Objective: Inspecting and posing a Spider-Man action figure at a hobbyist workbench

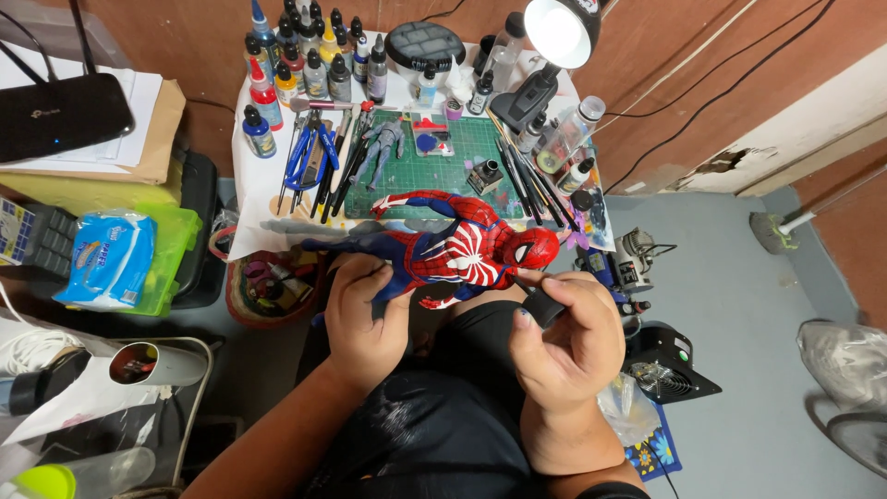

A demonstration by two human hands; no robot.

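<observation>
A red and blue action figure with a white spider mark on its back lies sideways above my lap, head to the right. My left hand grips it around the legs and hip. My right hand pinches a small black tool whose tip touches the figure near its red head. Both hands are in front of a small worktable with a green cutting mat.
Many paint bottles stand at the table's back, with brushes and pliers, a grey figure and a lit desk lamp. A black router and tissue pack lie left. A small compressor and fan sit right.
</observation>
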